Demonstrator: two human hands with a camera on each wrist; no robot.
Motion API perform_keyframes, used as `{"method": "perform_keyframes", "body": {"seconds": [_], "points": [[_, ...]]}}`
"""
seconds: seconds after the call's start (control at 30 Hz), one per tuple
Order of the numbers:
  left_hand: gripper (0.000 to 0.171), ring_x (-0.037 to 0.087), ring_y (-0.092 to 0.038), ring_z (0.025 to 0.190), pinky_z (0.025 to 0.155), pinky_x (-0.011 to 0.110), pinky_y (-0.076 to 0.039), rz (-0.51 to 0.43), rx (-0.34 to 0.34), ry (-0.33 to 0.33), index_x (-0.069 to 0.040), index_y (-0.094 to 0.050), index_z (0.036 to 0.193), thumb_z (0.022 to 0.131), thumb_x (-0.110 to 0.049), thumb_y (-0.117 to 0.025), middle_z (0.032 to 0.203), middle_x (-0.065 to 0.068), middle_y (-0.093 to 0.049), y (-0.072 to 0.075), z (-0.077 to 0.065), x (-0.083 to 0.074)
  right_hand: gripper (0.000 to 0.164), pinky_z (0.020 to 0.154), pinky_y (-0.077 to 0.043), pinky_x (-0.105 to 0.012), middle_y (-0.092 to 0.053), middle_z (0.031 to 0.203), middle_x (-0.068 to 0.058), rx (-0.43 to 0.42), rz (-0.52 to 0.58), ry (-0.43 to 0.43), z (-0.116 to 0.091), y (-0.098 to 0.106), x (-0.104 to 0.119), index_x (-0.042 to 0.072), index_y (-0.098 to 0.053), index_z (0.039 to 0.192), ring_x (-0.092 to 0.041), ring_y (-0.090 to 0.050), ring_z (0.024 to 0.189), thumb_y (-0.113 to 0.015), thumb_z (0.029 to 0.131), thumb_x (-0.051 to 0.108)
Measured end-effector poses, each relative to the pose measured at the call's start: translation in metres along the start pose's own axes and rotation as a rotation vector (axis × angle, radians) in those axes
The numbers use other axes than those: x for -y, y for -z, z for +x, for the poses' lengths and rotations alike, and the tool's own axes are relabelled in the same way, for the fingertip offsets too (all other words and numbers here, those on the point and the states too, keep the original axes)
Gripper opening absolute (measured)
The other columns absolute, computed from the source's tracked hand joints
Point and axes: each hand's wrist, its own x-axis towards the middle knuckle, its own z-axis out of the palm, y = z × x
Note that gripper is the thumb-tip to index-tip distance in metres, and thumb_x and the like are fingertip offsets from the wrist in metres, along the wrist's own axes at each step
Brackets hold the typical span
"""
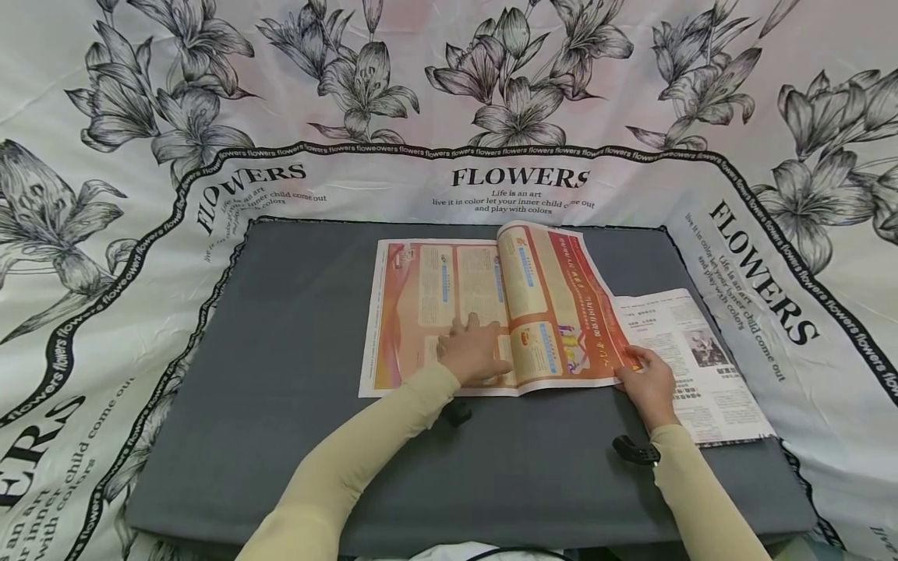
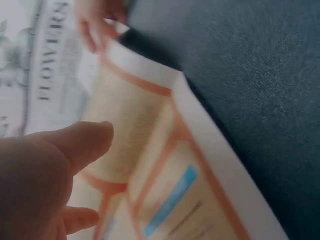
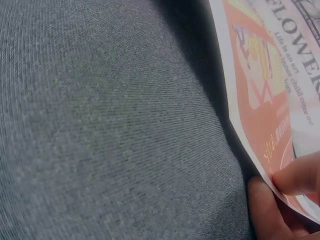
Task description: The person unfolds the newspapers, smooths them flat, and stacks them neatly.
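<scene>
pinching the orange magazine (image 1: pixel 500 292) at its near right corner, that's the right hand (image 1: pixel 647 382); left hand (image 1: pixel 473 351) fans its fingers over the pages, lying open on the grey table (image 1: pixel 302 351).

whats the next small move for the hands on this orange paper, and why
Probably have the right hand ease the right page outward to flatten it: that page arches up beside the fold, the right hand pinches it near its lower corner, and the left hand is spread by the fold.
</scene>
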Motion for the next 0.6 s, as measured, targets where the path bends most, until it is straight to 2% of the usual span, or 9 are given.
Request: {"method": "perform_keyframes", "body": {"seconds": [0.1,0.2,0.37,0.53,0.6], "points": [[0.080,0.042,-0.044,0.126,0.085,0.062,-0.049,0.028,0.018,0.055,-0.030,-0.046,0.150,0.082,-0.059,-0.078,0.141,0.015,-0.045,-0.006,0.007,-0.006,0.057,0.057,-0.056,-0.017,-0.052,0.140,-0.031,-0.003,-0.005,0.015,-0.001,-0.001,0.001,0.000,-0.048,0.149,-0.008,-0.065,0.072,-0.062,0.094,0.009],[0.082,0.038,-0.042,0.118,0.076,0.059,-0.048,0.016,0.026,0.099,-0.031,-0.050,0.145,0.076,-0.056,-0.085,0.132,0.014,-0.046,-0.010,0.010,-0.005,0.057,0.057,-0.056,-0.016,-0.053,0.139,-0.031,-0.001,-0.003,0.024,-0.001,-0.002,0.002,0.000,-0.049,0.149,-0.006,-0.064,0.071,-0.062,0.094,0.010],[0.084,0.038,-0.040,0.117,0.074,0.059,-0.047,-0.003,0.025,0.116,-0.034,-0.051,0.145,0.072,-0.055,-0.088,0.134,0.015,-0.045,-0.014,0.009,0.003,0.056,0.057,-0.055,-0.015,-0.051,0.142,-0.030,-0.013,-0.006,0.031,-0.002,-0.003,0.001,0.000,-0.049,0.148,-0.013,-0.066,0.080,-0.062,0.095,0.011],[0.086,0.036,-0.039,0.117,0.075,0.058,-0.047,0.011,0.033,0.099,-0.033,-0.050,0.146,0.073,-0.057,-0.087,0.136,0.015,-0.044,-0.014,0.007,0.015,0.056,0.057,-0.055,-0.014,-0.051,0.144,-0.029,-0.035,0.061,0.030,-0.003,-0.003,-0.005,0.000,-0.049,0.148,-0.002,-0.062,0.072,-0.063,0.095,0.010],[0.086,0.036,-0.040,0.118,0.077,0.059,-0.048,0.015,0.027,0.090,-0.033,-0.050,0.146,0.073,-0.057,-0.087,0.136,0.014,-0.045,-0.012,0.005,0.023,0.056,0.058,-0.055,-0.014,-0.051,0.144,-0.029,-0.041,0.094,0.029,-0.002,-0.003,-0.005,0.000,-0.049,0.148,-0.003,-0.064,0.074,-0.064,0.095,0.009]]}}
